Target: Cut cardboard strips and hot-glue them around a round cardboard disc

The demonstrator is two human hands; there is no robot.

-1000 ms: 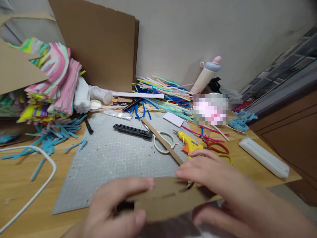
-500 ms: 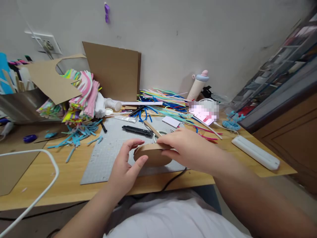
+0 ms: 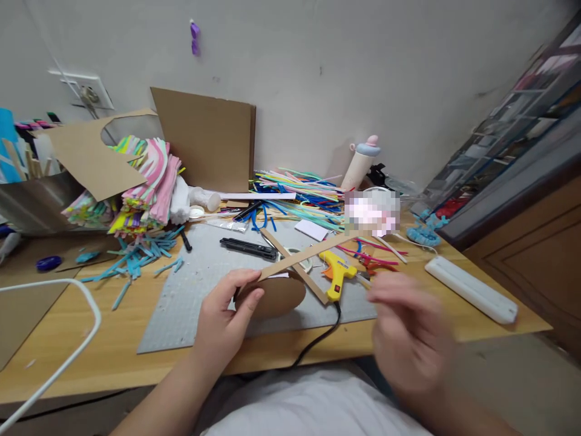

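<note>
Beyond the two hands, a yellow glue gun is lying beside the near end of a loose cardboard strip, which is crossing a ring of white tape. A black utility knife is resting left of the ring, and a white card is lying behind it. Colored pipe cleaners are heaping up at the back near a pale bottle; blue cut pieces are littering the left. The gun's black cord is running toward the front edge.

A gray cutting mat is covering the middle of the wooden table, and brown cardboard sheets are leaning against the plain wall.

The left hand is gripping a round cardboard piece by its left side, thumb in front, over the front part of the mat. A narrow band is sticking out from its top edge, up and rightward. The right hand is blurring near the gun, fingers curling; whether it is holding anything cannot be told.
</note>
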